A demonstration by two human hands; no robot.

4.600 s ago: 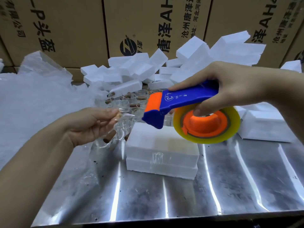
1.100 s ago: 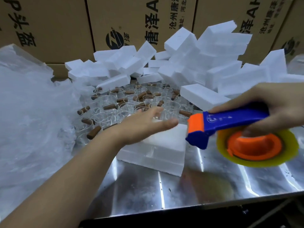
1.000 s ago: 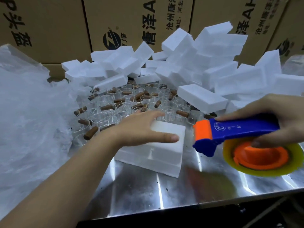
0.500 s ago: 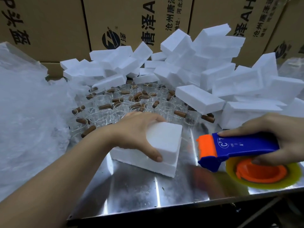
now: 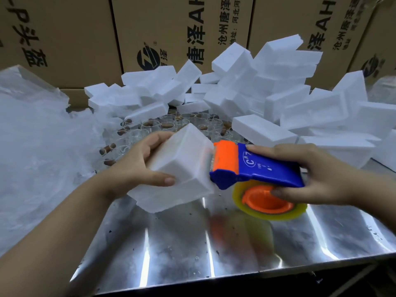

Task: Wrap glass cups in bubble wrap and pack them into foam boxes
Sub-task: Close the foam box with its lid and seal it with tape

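My left hand (image 5: 137,168) grips a closed white foam box (image 5: 182,172) and holds it tilted, its far end raised off the metal table (image 5: 192,249). My right hand (image 5: 317,174) holds a blue and orange tape dispenser (image 5: 255,168) with a yellowish roll of tape (image 5: 270,206). The dispenser's orange head touches the right side of the box. Behind them stand several glass cups (image 5: 171,127) with brown corks.
A heap of white foam boxes (image 5: 278,91) fills the back and right of the table. Bubble wrap (image 5: 36,146) is piled on the left. Brown cardboard cartons (image 5: 171,28) form a wall at the back. The table's front edge runs close below my arms.
My left hand has closed on the foam box and tipped it up off the table. My right hand has brought the tape dispenser left until its head meets the box.
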